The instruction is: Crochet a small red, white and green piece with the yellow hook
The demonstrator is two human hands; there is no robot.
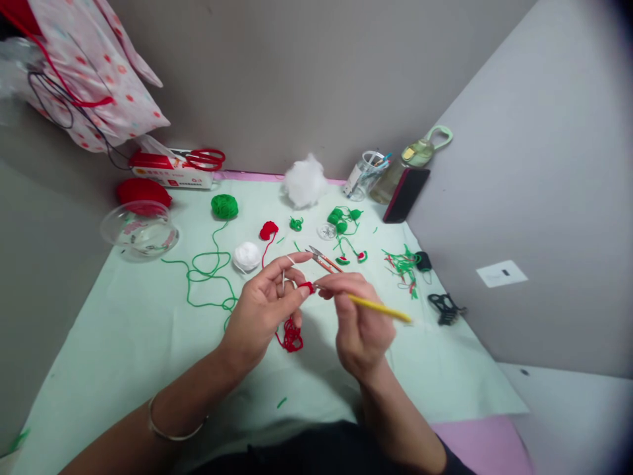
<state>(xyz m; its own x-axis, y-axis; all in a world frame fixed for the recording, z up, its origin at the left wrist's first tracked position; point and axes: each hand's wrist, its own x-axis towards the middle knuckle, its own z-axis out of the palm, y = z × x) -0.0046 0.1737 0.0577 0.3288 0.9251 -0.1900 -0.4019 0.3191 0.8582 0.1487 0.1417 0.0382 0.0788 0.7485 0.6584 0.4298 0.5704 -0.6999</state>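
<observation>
Between the thumb and fingers of my left hand (264, 307) is pinched a small red crochet piece (307, 287). White yarn appears to loop over that hand's raised index finger. My right hand (363, 323) grips a crochet hook with a yellow handle (380, 308), its metal tip meeting the red piece. Below my left fingers lies a loose tangle of red yarn (291, 336). Just beyond my hands, small thread snips (324, 259) rest on the cloth. A white yarn ball (246, 256) sits left of them, near a small red crocheted piece (268, 230).
A green yarn ball (225, 206) trails a long strand leftward. Behind stand white stuffing (305, 181), a pen cup (364, 175), a bottle (403, 171) and a phone (406, 195). Green crocheted pieces (341, 218), yarn scraps (404, 265) and a black claw clip (445, 309) lie right; a plastic bowl (141, 231) is left.
</observation>
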